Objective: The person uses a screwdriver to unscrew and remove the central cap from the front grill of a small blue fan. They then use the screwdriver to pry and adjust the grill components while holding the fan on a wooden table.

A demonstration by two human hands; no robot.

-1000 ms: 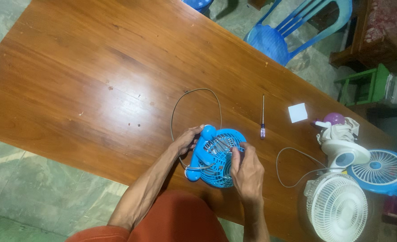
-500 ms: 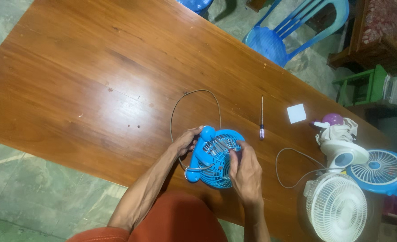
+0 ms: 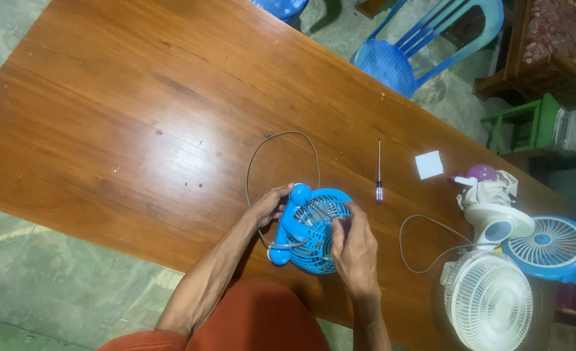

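Hands first: our left hand is curled around the left edge of the small blue fan, fingers wrapped on its blue stand, holding it steady. Our right hand lies over the fan's right side, fingers bent and tips drawn together on the grille; they seem to pinch something small there, though we cannot make it out from this height. The fan rests grille up on the wooden table, at the near edge just before our lap. Its grey cord loops away across the wood behind it. A thin screwdriver lies just right of the fan, apart from both hands, and a white paper square sits beyond it. Two more fans, a white fan and a blue-and-white fan, crowd the table's right end.
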